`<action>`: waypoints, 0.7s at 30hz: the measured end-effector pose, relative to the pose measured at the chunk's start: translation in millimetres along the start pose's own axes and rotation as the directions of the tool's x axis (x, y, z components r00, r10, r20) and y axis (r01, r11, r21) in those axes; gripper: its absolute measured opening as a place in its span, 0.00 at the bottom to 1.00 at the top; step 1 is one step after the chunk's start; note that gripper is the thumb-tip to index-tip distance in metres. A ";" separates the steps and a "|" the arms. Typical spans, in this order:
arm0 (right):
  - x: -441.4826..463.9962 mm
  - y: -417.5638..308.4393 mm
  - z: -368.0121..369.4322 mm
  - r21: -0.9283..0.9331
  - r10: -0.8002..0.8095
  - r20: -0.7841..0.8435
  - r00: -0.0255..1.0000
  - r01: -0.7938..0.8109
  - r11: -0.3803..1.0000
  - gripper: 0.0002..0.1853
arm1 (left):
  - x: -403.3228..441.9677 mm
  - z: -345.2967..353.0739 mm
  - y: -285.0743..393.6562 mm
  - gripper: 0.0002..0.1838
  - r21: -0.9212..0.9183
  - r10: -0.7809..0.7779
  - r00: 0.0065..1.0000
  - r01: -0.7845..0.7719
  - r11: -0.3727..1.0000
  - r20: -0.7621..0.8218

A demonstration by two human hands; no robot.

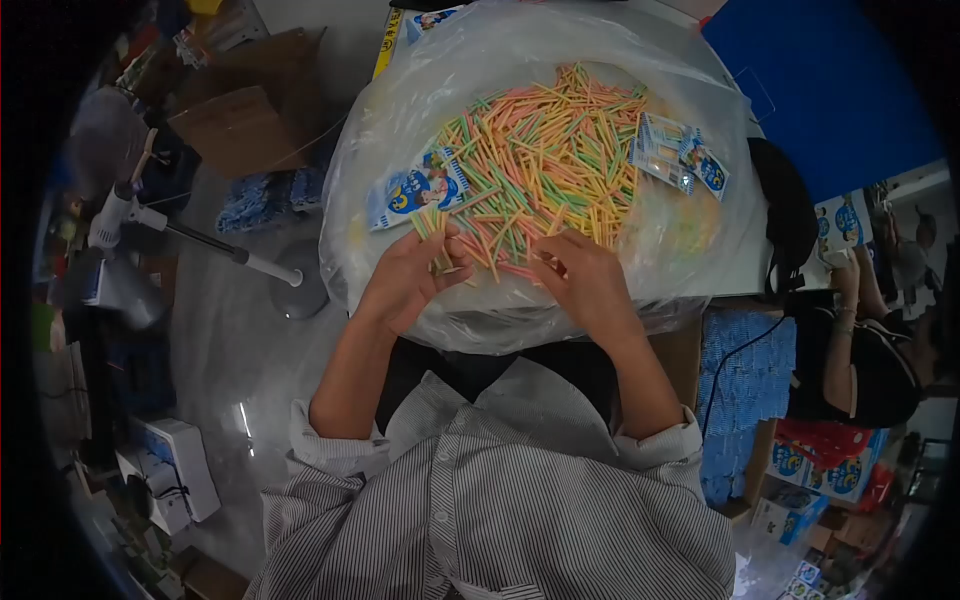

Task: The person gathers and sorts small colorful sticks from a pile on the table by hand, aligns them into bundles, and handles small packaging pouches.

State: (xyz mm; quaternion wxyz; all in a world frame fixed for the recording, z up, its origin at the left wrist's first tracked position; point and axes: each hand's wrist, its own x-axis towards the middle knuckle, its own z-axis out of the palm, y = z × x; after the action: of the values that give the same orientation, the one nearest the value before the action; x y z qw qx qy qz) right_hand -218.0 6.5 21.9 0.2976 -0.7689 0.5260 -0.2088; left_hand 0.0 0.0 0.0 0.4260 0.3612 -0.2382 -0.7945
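A big heap of thin pastel sticks, pink, yellow, green and orange, lies on a clear plastic bag in front of me. My left hand is closed around a small bundle of sticks at the heap's near left edge. At the near edge of the heap, my right hand has its fingers drawn together in a pinch among the sticks; what they hold is hidden. A blue and white printed packet lies just beyond my left hand. Two more packets, one partly see-through and one blue, rest at the heap's right.
To the right, another person's arm reaches toward a packet. A blue panel stands at the upper right. Blue packets fill a box below the table. On the left are a stand with a pole and a cardboard box.
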 end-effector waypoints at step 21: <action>45.0 16.4 -24.7 -0.133 -0.065 -0.037 0.997 0.060 0.989 0.06 | 0.7 8.9 -13.7 0.13 -0.048 0.146 0.988 -0.148 0.988 -0.055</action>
State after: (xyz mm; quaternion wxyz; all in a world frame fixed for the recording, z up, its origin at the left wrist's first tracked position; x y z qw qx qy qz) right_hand -228.7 -45.8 29.3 0.2285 -0.7986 0.5202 -0.1985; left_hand -14.0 7.2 -4.1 0.4985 0.3517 -0.2327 -0.7574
